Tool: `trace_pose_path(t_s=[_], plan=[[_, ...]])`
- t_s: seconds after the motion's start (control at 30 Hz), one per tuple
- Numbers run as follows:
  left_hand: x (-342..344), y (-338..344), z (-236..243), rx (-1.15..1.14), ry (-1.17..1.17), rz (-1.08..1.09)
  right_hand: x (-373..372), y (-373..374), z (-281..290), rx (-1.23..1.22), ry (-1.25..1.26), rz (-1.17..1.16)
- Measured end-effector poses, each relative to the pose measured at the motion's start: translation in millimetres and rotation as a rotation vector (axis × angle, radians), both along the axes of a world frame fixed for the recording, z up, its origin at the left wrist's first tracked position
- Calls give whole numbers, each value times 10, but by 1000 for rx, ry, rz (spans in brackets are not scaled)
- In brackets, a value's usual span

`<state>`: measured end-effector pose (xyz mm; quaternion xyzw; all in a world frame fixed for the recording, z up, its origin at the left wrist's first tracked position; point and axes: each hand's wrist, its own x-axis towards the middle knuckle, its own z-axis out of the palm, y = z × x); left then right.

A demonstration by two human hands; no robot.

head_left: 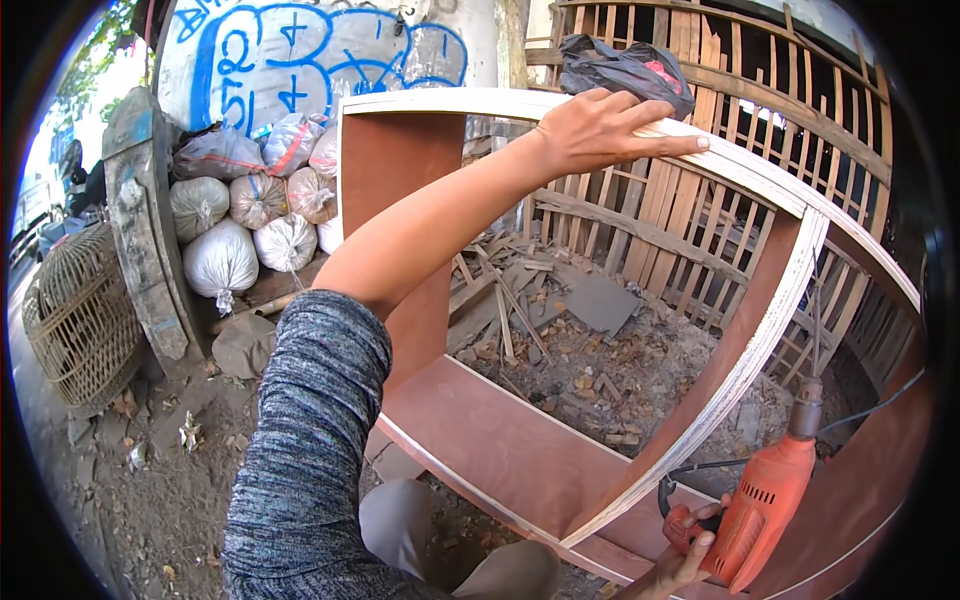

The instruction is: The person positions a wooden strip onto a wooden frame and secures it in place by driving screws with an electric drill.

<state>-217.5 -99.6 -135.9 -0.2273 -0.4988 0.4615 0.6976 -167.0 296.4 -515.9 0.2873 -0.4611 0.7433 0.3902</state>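
The left hand (608,132) lies spread on a boxy, white-edged wooden frame (500,418), the right hand (688,562) gripping an orange-red drill (772,500).

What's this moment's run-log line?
left hand: on frame | right hand: holding drill | sacks: stacked at left

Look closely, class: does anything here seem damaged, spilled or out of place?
Yes: wood scraps litter the ground seen through the brown wooden frame, scattered at odd angles rather than stacked.
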Motion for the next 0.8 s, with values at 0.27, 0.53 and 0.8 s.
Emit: trace_pose_path(t_s=[0.27, 0.53, 0.8], plan=[[-14, 59, 7, 5, -45, 59, 0, -102, -67, -109, 4, -10], [10, 73, -15, 37, -108, 104, 74, -138, 9, 34, 17, 67], [-24, 61, -22, 43, -111, 77, 156, -183, 74, -6, -66, 150]])
